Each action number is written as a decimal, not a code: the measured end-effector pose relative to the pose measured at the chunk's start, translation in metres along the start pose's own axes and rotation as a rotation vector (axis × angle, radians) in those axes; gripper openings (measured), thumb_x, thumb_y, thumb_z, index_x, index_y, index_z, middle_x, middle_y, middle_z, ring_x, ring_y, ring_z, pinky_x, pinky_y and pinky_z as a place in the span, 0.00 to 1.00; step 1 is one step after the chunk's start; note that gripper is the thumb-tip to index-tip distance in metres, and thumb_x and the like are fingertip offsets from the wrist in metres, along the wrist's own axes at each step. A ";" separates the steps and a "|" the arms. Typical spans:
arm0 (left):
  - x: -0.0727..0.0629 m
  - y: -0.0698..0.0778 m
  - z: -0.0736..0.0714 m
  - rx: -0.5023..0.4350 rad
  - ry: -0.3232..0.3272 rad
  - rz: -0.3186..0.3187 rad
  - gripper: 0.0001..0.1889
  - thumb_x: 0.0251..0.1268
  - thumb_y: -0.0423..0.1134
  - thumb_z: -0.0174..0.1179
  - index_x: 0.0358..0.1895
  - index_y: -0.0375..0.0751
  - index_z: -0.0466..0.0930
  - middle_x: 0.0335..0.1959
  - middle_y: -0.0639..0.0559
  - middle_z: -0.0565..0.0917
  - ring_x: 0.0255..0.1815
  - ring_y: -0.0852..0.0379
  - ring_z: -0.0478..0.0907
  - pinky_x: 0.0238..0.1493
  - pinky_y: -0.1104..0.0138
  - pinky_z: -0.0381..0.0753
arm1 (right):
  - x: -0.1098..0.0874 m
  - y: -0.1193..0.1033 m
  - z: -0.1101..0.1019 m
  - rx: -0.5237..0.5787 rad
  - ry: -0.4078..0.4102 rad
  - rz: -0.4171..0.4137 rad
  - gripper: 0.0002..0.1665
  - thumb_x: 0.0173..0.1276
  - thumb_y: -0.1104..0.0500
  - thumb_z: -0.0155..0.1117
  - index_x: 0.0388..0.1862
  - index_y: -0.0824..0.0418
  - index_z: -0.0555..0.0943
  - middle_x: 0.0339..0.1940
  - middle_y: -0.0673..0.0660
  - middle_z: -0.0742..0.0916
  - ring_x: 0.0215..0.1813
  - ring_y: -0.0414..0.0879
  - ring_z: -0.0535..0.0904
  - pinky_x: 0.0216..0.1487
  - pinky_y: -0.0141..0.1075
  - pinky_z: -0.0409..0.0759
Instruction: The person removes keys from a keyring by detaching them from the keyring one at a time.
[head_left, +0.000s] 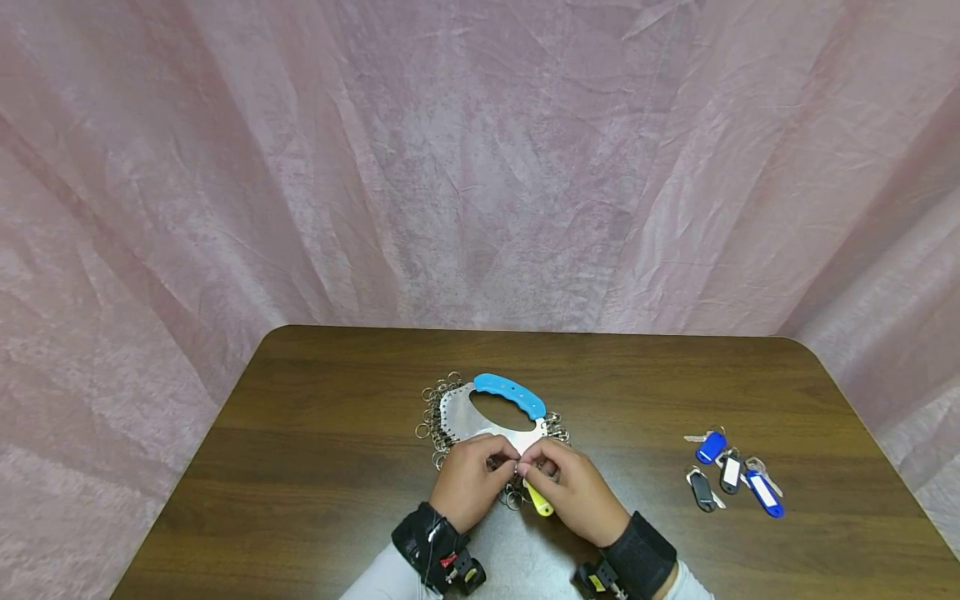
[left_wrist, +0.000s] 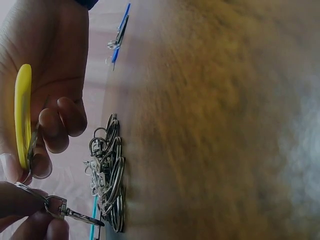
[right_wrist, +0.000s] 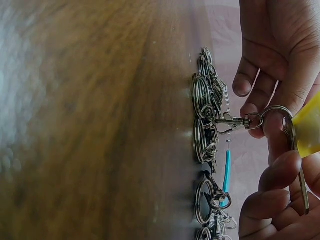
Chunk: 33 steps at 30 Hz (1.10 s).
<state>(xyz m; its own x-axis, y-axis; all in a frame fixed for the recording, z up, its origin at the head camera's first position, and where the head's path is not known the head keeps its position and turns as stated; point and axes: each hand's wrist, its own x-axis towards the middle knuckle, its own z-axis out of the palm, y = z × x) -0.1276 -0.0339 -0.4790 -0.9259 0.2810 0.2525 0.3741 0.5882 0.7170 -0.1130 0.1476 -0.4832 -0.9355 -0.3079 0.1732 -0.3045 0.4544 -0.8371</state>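
A silver plate [head_left: 468, 421] with a blue handle [head_left: 510, 393] lies on the table, its edge hung with metal snap hooks and rings [right_wrist: 200, 100]. My left hand [head_left: 474, 477] is at its near edge and pinches the split ring [right_wrist: 277, 108] of one snap hook [left_wrist: 62, 209]. Beside it, my right hand [head_left: 577, 492] grips a yellow key tag [head_left: 538, 500] with a key [right_wrist: 303, 187] on it. The fingertips of both hands meet where the ring and the tag come together. Fingers partly hide that contact.
On the right of the wooden table [head_left: 300, 500] lie several tagged keys: a blue tag [head_left: 711, 447], another blue tag [head_left: 765, 493], a black tag [head_left: 730, 473] and a second black tag [head_left: 702, 492]. A pink curtain [head_left: 480, 167] hangs behind the table.
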 end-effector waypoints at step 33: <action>-0.001 0.001 0.002 0.011 -0.004 0.020 0.05 0.61 0.34 0.69 0.32 0.50 0.85 0.30 0.60 0.85 0.32 0.67 0.79 0.36 0.74 0.78 | 0.001 0.002 -0.001 0.027 0.013 0.064 0.04 0.74 0.54 0.64 0.39 0.52 0.81 0.31 0.46 0.84 0.31 0.32 0.78 0.34 0.30 0.78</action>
<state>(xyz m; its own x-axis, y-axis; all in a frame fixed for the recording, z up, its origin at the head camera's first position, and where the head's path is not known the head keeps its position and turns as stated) -0.1264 -0.0324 -0.4794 -0.9181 0.2956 0.2641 0.3929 0.5906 0.7048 -0.1145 0.1489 -0.4847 -0.9553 -0.2679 0.1252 -0.2390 0.4502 -0.8604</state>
